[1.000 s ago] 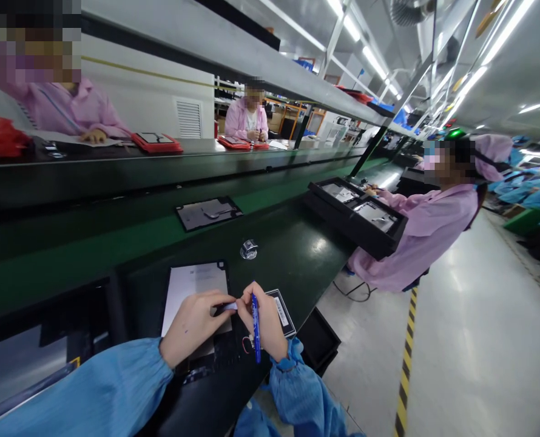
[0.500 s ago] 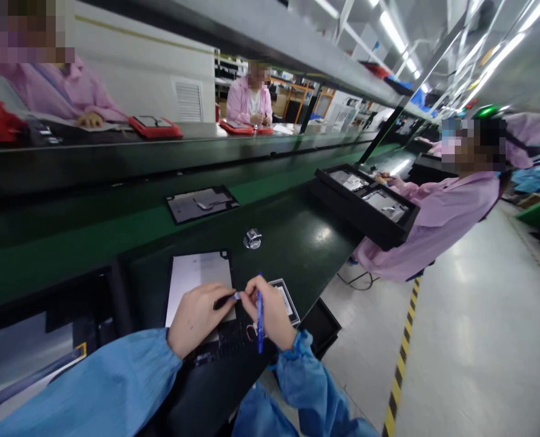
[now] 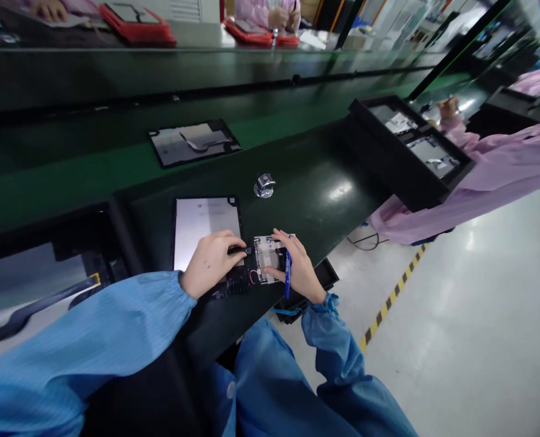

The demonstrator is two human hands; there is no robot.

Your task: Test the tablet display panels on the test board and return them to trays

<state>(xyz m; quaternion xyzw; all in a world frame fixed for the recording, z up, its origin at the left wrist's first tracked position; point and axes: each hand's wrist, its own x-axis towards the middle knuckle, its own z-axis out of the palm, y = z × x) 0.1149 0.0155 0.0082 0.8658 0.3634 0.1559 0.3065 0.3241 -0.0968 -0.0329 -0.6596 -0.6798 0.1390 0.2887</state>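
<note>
An opened tablet (image 3: 206, 221) lies on the dark bench in front of me, its pale inner panel facing up. My left hand (image 3: 212, 262) rests on its lower part with the fingers curled, pinching a small dark part at the fingertips. My right hand (image 3: 296, 267) holds a blue pen (image 3: 287, 273) tucked along the palm while its fingers hold a small white and black component (image 3: 267, 258) at the tablet's right edge. Both sleeves are blue.
A small shiny metal object (image 3: 264, 185) sits on the bench beyond the tablet. Another opened tablet (image 3: 192, 141) lies on the green conveyor belt. A black tray (image 3: 406, 152) holds two tablets at the right, beside a person in pink (image 3: 488, 176). Red trays (image 3: 138, 24) stand on the far bench.
The view has tilted down toward the bench. My right hand moved off the left hand's fingertips to the white component at the tablet's right edge; the pen stays in it.
</note>
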